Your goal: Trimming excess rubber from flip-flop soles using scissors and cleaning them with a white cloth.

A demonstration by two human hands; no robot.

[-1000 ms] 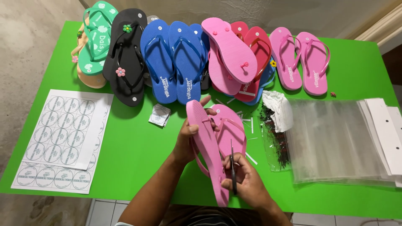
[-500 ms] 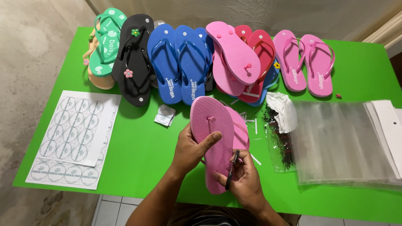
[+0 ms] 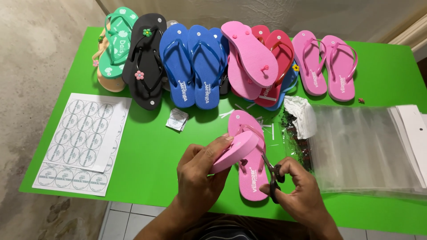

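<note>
- Small packing workshop: green tabletop [image 3: 151,151], rows of flip-flops [image 3: 191,66] beyond the fingers.
- Sticker sheets [image 3: 82,142] left of fingers, clear bags [image 3: 364,151] right.

Bright, even light falls from above, and the flat green surface [image 3: 147,146] shows only short soft shadows under things. The clear plastic bags [image 3: 360,151] carry faint glare; focus is sharp throughout

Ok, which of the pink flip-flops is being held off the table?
The pink flip-flop in the left hand, tilted above its mate; all others lie on the table.
</note>
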